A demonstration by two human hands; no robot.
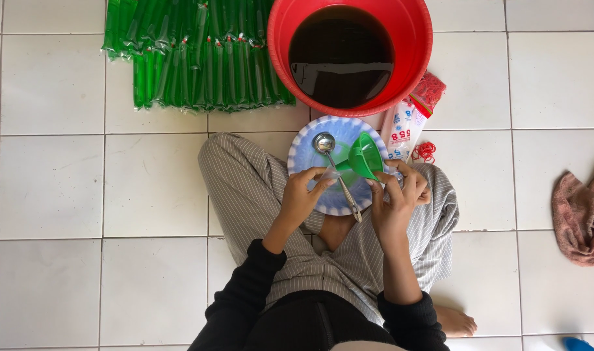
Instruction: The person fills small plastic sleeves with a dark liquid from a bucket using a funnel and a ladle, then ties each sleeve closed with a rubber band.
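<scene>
The green funnel (364,156) lies tilted over the blue-and-white plate (310,146), wide mouth up-right, spout pointing lower-left. It is glossy plastic. The left hand (303,195) pinches a clear bag; the right hand (396,195) has its fingers closed at the funnel's rim.

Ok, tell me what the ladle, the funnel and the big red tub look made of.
Ladle: likely polished steel; its bowl gives bright mirror glints.
Funnel: green plastic by its look, smooth, even colour.
Red tub: probably moulded plastic, glossy wall, uniform red.
</scene>
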